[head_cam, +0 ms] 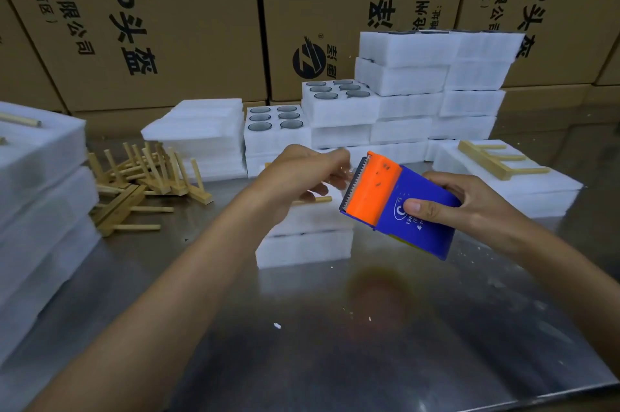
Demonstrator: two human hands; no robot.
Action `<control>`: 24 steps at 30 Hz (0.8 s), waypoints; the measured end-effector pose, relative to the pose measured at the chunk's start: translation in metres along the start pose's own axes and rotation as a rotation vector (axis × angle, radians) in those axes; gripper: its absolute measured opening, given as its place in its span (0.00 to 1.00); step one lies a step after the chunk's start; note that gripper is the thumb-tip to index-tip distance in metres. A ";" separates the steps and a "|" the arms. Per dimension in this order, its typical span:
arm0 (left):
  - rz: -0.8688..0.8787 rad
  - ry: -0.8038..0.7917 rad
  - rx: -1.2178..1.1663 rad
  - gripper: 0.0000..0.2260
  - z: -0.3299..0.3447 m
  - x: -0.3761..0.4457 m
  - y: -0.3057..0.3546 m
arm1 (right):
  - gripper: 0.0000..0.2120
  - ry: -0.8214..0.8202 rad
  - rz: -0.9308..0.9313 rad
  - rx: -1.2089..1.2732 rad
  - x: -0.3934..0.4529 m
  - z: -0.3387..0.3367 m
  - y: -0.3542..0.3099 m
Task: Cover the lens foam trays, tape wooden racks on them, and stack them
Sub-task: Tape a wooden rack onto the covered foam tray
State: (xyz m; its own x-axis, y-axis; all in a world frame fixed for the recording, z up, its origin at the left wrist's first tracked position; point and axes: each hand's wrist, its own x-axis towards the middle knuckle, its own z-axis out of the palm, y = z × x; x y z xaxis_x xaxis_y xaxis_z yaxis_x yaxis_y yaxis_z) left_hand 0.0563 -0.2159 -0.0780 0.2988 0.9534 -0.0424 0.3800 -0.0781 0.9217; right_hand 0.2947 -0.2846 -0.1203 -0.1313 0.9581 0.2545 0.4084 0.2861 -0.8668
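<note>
My right hand [463,207] grips a blue and orange tape dispenser [396,207], held in the air above the metal table. My left hand [302,173] is at the dispenser's toothed edge, its fingertips pinching at the clear tape end there. Below my hands sits a covered white foam tray [305,244] with a wooden rack [315,200] on top, mostly hidden by my left hand. Open foam trays with lenses [275,119] stand behind it.
A pile of wooden racks [141,183] lies at the left. Foam cover sheets [198,133] are stacked behind it. Stacked foam trays stand at far left [37,197] and at the back right [432,86]. Another tray with a rack [500,160] sits at right. Cardboard boxes [167,15] wall the back.
</note>
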 end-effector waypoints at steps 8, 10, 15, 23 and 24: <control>-0.043 0.112 -0.128 0.09 0.032 0.010 0.001 | 0.37 0.077 0.217 0.282 -0.005 0.003 0.010; -0.039 0.137 -0.152 0.10 0.038 0.012 0.004 | 0.37 0.077 0.305 0.446 -0.006 0.006 0.011; -0.018 0.216 -0.213 0.08 0.042 0.016 0.010 | 0.30 0.075 0.359 0.446 -0.005 0.015 0.008; -0.011 0.214 -0.303 0.07 0.030 0.025 0.006 | 0.19 -0.027 0.364 0.441 -0.001 0.008 0.010; -0.013 0.210 -0.318 0.07 0.028 0.027 0.005 | 0.19 -0.030 0.372 0.443 0.001 0.007 0.010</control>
State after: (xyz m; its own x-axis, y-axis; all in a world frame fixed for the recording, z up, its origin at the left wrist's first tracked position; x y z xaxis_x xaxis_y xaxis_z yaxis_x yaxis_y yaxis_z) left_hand 0.0911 -0.1991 -0.0850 0.0974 0.9952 -0.0054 0.0823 -0.0026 0.9966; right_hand 0.2920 -0.2805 -0.1314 -0.0793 0.9909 -0.1086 0.0157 -0.1076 -0.9941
